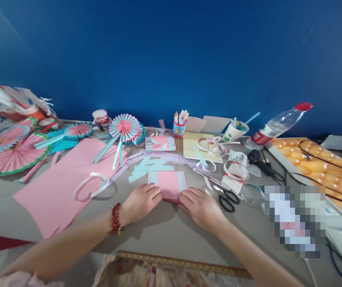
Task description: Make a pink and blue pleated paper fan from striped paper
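Observation:
A pink sheet of paper with pale blue side strips (167, 183) lies on the grey table (165, 231) in front of me. Its near edge is gathered into narrow pleats. My left hand (141, 201), a red bead bracelet on its wrist, pinches the pleated edge at the left with curled fingers. My right hand (199, 205) presses and grips the same pleated edge at the right, fingers bent over it. Both hands rest on the table, almost touching each other.
Black-handled scissors (226, 197) lie just right of my right hand. Large pink sheets (57, 187), finished paper fans (124, 127), tape rings (235, 170), a pen cup (179, 126), a paper cup (233, 132), a tilted water bottle (278, 124) and an orange tray (317, 167) crowd the table.

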The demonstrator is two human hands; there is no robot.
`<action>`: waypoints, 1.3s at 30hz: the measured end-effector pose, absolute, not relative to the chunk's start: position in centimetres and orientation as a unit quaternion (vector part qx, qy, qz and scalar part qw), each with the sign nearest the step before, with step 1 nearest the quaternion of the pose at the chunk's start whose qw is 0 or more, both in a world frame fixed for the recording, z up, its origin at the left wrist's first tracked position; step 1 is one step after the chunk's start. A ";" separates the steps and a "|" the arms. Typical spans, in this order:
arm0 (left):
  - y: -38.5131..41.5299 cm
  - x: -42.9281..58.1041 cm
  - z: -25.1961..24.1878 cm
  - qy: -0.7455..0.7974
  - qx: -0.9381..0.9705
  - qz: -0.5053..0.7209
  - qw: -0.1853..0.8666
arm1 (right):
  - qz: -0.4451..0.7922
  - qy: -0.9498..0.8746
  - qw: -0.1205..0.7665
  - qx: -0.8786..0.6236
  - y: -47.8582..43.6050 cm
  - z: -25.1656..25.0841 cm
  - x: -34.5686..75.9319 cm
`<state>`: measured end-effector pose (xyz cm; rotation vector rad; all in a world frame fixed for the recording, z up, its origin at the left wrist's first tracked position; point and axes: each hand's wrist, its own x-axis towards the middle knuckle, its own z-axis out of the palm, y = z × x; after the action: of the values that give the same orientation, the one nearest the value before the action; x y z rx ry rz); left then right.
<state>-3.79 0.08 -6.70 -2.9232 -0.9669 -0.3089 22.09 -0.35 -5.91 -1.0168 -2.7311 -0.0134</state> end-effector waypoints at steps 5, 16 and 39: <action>0.4 -4.6 -6.3 -0.313 -0.946 -0.079 0.029 | -0.014 -0.934 0.097 -0.343 -0.4 -6.2 22.4; 0.6 -6.4 -5.5 -0.400 -0.885 -0.162 -0.174 | 0.186 -0.881 0.187 -0.393 0.6 -5.6 22.1; 2.6 -6.6 -4.7 -0.427 -0.841 -0.168 -0.288 | 0.180 -0.839 0.182 -0.481 1.6 -6.5 21.1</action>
<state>-6.55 2.55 -4.67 -3.2707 -1.6596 -0.6531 21.12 1.55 -6.47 -1.3569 -2.3665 0.5079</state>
